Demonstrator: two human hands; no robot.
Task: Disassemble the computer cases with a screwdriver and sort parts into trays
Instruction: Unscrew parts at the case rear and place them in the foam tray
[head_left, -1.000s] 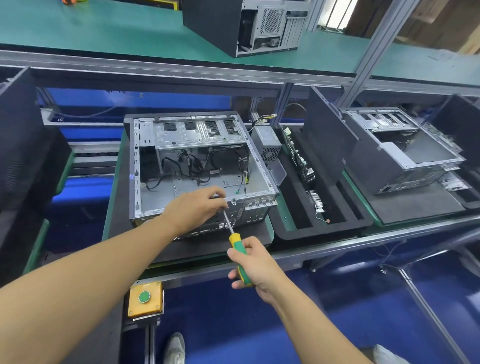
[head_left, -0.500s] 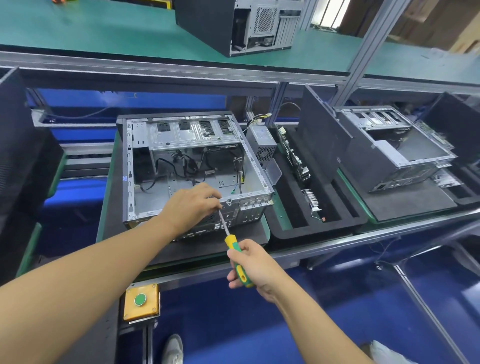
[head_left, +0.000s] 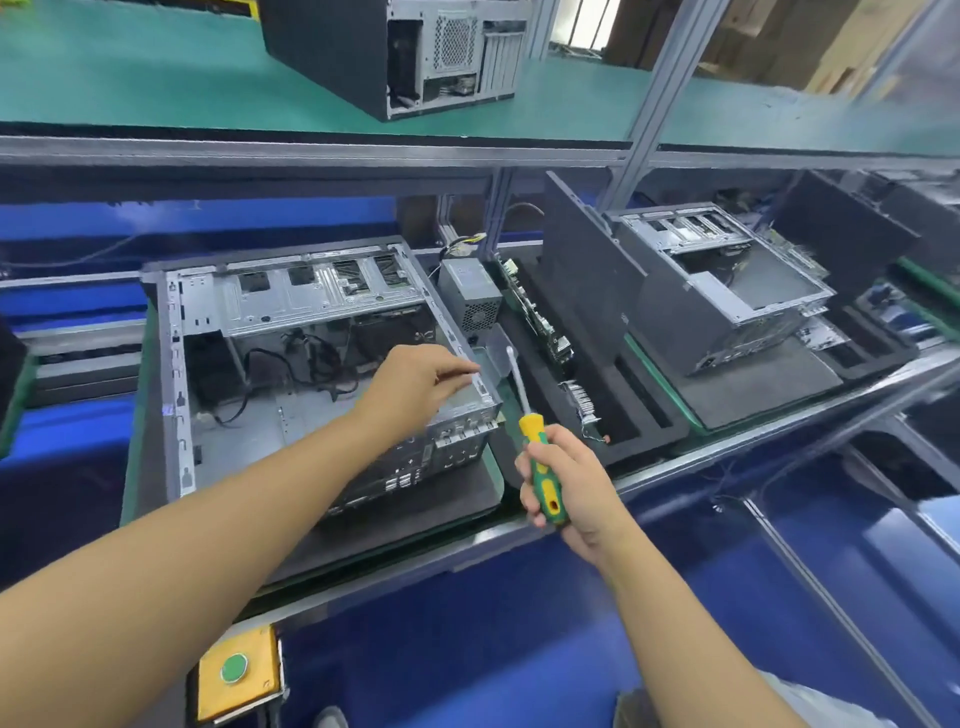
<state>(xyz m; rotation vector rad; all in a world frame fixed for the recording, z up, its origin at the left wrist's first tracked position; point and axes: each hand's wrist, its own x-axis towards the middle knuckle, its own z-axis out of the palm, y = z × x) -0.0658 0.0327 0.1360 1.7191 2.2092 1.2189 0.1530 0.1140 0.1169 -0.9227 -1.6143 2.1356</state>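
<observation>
A: Steel computer case (head_left: 311, 312) lies open, mid-desk (head_left: 727, 449). Heavy, stiff, sharp-edged; I'd lift it by the frame rails.
B: Grips?
A: Right grip (head_left: 566, 483) wraps the screwdriver (head_left: 535, 441). Left grip (head_left: 415, 379) is pinched at the case's near right corner; can't tell if it holds anything.
B: Room?
A: Foam tray (head_left: 639, 415) just beside; shelf (head_left: 156, 78) overhead, tight.

open grey computer case (head_left: 291, 364) lies flat; yellow-green screwdriver (head_left: 540, 467) upright beside it.

Green-topped upper shelf (head_left: 156, 78) on aluminium posts (head_left: 655, 93); glossy blue floor (head_left: 467, 649) below.
</observation>
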